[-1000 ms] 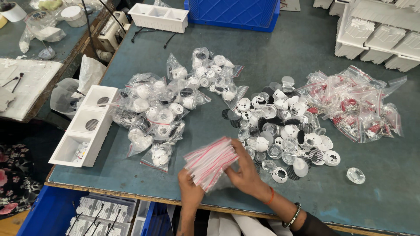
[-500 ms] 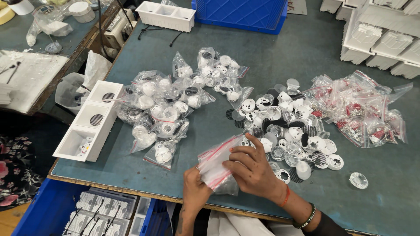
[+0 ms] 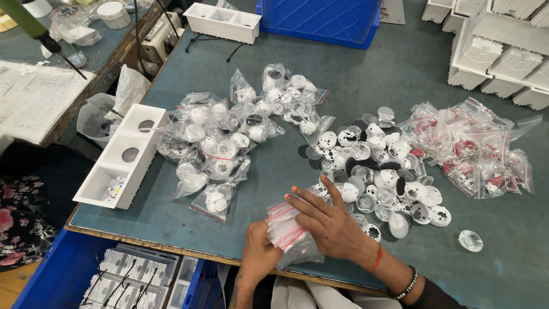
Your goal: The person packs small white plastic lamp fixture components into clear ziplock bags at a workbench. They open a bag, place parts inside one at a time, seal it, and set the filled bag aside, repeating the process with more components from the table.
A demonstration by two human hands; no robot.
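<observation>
While both hands work at the near edge of the desk (image 3: 189, 229), the left hand (image 3: 258, 256) is clamped on a stack of small clear bags (image 3: 289, 232) with red zip strips, gripping it from the near-left end. The right hand (image 3: 329, 220) lies flat over the top of the same stack, fingers (image 3: 306, 197) spread and pressing down, not curled around it; a red thread and a dark bead bracelet sit on that wrist. The stack sits at the desk's near edge, partly over the rim, just left of the loose pile of round white and black parts (image 3: 380, 183), whose nearest pieces touch or nearly touch the right fingertips. Left of the pile, well apart from the stack, lies a heap of filled bags (image 3: 220, 146) holding white round parts; a second cluster of filled bags (image 3: 286, 97) lies behind the pile. Right of the pile is a heap of bags with red contents (image 3: 474, 149). One clear round lens (image 3: 470, 240) lies alone, right of the pile near the front. A white three-hole tray (image 3: 123, 154) sits at the desk's left edge, left of the filled bags. A blue crate (image 3: 320, 17) stands at the far edge, a similar white tray (image 3: 223, 22) beside it. White moulded housings (image 3: 503, 51) are stacked far right of the pile.
</observation>
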